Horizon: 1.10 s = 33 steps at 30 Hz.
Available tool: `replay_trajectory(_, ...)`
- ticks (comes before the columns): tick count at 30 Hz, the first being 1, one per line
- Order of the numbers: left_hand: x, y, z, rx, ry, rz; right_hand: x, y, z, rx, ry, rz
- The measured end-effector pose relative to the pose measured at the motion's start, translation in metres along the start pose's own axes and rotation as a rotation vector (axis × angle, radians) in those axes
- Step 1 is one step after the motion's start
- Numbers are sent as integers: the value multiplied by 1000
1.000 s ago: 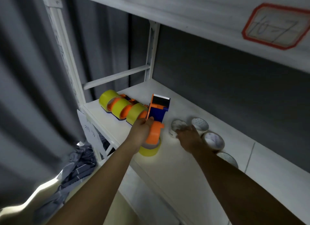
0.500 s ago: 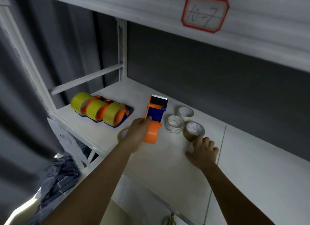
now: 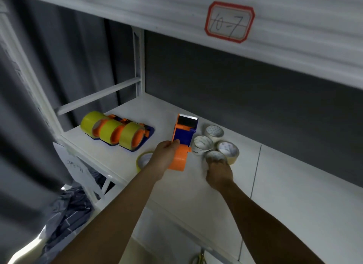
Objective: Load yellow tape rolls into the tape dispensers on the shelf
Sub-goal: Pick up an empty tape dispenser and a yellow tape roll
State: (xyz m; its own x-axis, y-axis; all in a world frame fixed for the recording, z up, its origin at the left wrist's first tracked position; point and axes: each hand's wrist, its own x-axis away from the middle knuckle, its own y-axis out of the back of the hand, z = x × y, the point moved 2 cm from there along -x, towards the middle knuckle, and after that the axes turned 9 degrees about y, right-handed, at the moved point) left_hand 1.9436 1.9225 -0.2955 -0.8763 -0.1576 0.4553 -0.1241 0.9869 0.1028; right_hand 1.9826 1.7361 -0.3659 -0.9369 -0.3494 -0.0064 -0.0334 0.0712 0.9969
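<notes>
An orange and blue tape dispenser [image 3: 183, 134] lies on the white shelf [image 3: 294, 189], its orange hub bare. My left hand [image 3: 166, 155] grips it at the hub end. A yellow tape roll [image 3: 143, 161] lies flat by the shelf's front edge, just left of that hand. My right hand [image 3: 219, 170] is closed on a pale tape roll [image 3: 214, 156], the nearest of several pale rolls [image 3: 202, 144] right of the dispenser. Three dispensers loaded with yellow tape [image 3: 115, 133] sit side by side at the shelf's left end.
An upper shelf board with a red-bordered label [image 3: 228, 21] reading 10-7 hangs overhead. A white upright post [image 3: 139, 63] and a cross rail [image 3: 98, 96] close the left end. Dark curtain hangs at the left, and dark fabric [image 3: 66, 210] lies below.
My right hand has moved from the bare shelf up to the pale rolls and closed on the nearest one. My left hand keeps hold of the dispenser. The camera has panned slightly.
</notes>
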Motion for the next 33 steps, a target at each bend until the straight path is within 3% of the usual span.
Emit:
replay_trajectory(5,3,7,-2,35,21,0,-4,10,-13,-13,-120,-73)
replay_trajectory(9,3,15,-3,112,51,3,0,33,16,-493,21,-471)
replay_trajectory(12,7,29,-5,210,75,-27,6,42,40,-748,123,-537)
replay_trajectory(16,9,59,0,277,57,-111,6,37,72,-901,198,-395)
replay_trajectory(20,17,90,8,358,29,-214,-6,26,109,-838,230,-274)
replay_trajectory(25,39,128,24,297,12,-219,-33,5,145,-713,112,111)
replay_trajectory(29,56,153,34,298,-17,-191,-50,1,160,-524,74,64)
replay_trajectory(33,62,166,40,285,-48,-181,-48,-2,164,-588,43,58)
